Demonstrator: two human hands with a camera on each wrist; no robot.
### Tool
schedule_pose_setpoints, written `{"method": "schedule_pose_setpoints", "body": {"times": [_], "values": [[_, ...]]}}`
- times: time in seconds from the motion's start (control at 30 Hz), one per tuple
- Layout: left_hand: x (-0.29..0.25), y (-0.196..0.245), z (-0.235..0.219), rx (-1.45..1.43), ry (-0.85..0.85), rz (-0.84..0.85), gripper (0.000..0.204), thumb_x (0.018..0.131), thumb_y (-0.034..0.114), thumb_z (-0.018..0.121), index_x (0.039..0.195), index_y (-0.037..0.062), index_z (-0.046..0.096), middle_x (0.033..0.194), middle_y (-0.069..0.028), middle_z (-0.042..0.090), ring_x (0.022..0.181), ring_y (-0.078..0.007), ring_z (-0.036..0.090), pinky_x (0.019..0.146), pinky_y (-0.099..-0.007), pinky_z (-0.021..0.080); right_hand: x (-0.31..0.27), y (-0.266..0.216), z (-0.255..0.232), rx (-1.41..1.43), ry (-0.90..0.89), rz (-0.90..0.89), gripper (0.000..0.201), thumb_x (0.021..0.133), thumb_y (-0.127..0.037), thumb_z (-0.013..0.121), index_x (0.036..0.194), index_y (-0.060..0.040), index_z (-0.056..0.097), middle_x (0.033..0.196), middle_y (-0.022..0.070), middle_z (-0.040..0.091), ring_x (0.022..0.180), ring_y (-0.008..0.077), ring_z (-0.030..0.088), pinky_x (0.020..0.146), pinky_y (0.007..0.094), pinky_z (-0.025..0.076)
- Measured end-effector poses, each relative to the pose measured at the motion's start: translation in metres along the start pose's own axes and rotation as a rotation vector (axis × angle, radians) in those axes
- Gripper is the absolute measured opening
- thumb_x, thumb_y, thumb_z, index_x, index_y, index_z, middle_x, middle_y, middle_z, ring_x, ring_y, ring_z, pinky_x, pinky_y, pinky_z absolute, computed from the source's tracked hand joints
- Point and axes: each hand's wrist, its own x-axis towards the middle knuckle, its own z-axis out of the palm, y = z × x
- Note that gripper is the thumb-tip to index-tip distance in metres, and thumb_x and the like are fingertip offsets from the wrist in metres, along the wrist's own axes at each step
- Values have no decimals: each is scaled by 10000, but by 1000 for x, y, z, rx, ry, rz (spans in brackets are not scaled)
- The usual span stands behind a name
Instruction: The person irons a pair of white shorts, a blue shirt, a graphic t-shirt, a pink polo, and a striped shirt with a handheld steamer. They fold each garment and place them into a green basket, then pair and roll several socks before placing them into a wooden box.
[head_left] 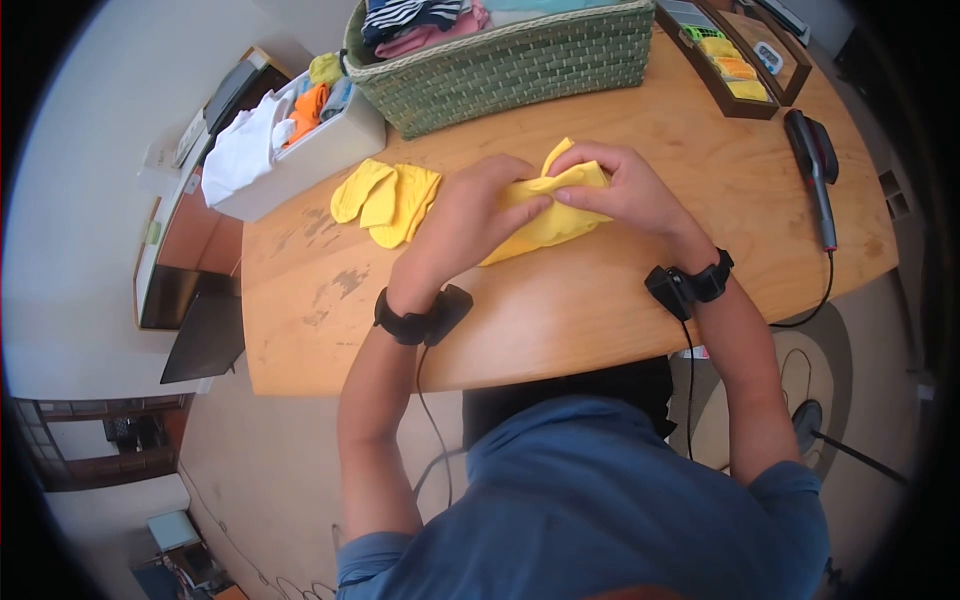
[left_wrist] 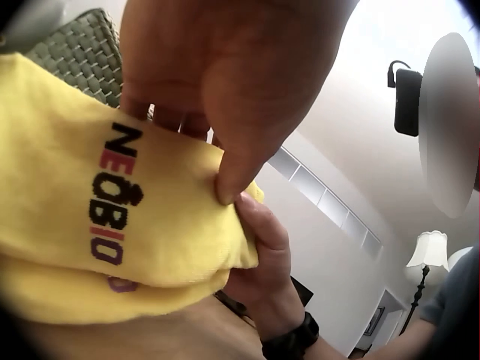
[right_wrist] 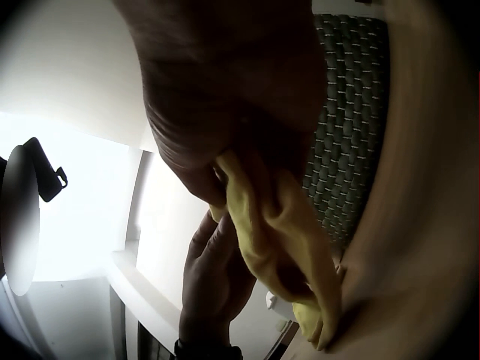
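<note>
Both hands hold a yellow sock (head_left: 545,232) just above the wooden table. My left hand (head_left: 466,212) pinches its edge between thumb and fingers. On the other side, my right hand (head_left: 632,192) grips the gathered end, the two thumbs close together. In the left wrist view the sock (left_wrist: 169,217) shows dark and red knitted lettering, and a second yellow layer hangs below the first. From the right wrist the cloth (right_wrist: 281,225) looks bunched and folded, with the right fingertips partly hidden. More yellow socks (head_left: 405,205) lie on the table left of my left hand.
A green woven basket (head_left: 510,80) with clothes stands behind the hands. Left of it is a white bin (head_left: 330,150) of garments. At the back right sits a brown divided box (head_left: 722,62) with yellow items. A corded black device (head_left: 815,170) lies near the right edge.
</note>
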Motion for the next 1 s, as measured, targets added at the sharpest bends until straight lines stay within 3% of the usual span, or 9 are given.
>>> {"method": "schedule_pose_setpoints", "body": {"times": [0.13,0.23,0.33,0.43,0.53,0.63,0.73,0.93,1.0], "values": [[6,9,-1,-189,65,-242,245,930,163,695,1090,-7,622,906,-55,690,743,-109,637,687,-271,519,-2,-5,-3,107,99,22,264,908,-166,693,1114,-7,649,999,9,660,903,69,593,803,242,490],[4,7,8,-275,204,-228,188,962,164,659,1054,3,622,897,-42,681,690,-74,610,628,-252,512,-2,-5,-3,124,117,-26,285,925,-187,681,1128,8,638,992,9,656,894,61,593,787,235,490],[3,10,11,-484,162,-384,181,963,159,657,1056,7,624,930,-45,668,778,-91,624,695,-247,516,-1,-2,-5,180,184,-41,279,937,-209,672,1116,1,639,977,-4,649,886,54,587,768,235,491],[3,5,17,-507,99,-258,240,927,181,694,1082,9,630,872,-51,660,779,-125,628,653,-253,506,-1,-2,-6,223,167,-83,253,948,-222,661,1088,-13,641,947,-23,636,853,46,574,748,229,481],[18,3,11,-130,243,175,247,911,176,713,1073,1,646,933,-67,652,822,-129,638,682,-249,518,-5,-7,-5,182,94,-76,210,945,-212,659,1046,-28,648,940,-22,625,863,55,565,767,235,471],[20,11,10,-196,105,139,244,901,178,725,1050,-7,667,984,-84,651,842,-147,648,737,-268,530,-6,-9,-6,82,53,-162,188,934,-203,665,1016,-34,656,973,2,621,905,76,564,800,247,464],[16,21,10,-558,39,-284,222,895,168,732,1021,-8,681,977,-79,654,860,-152,657,813,-291,523,-5,-8,-6,79,82,-194,191,917,-193,684,1005,-25,660,1021,28,617,945,98,567,832,262,462],[12,25,15,-583,209,-166,171,915,125,702,1015,-13,682,982,-61,654,890,-128,658,805,-269,522,-5,-9,0,100,234,-239,181,908,-137,702,1028,-8,663,1061,38,617,985,108,583,879,270,473],[11,22,18,-597,196,-150,171,920,126,697,1021,-11,684,1010,-64,650,926,-141,651,826,-281,514,-4,-8,-1,125,212,-224,174,915,-123,696,1040,-6,666,1074,39,620,1008,106,586,895,264,473]]}}
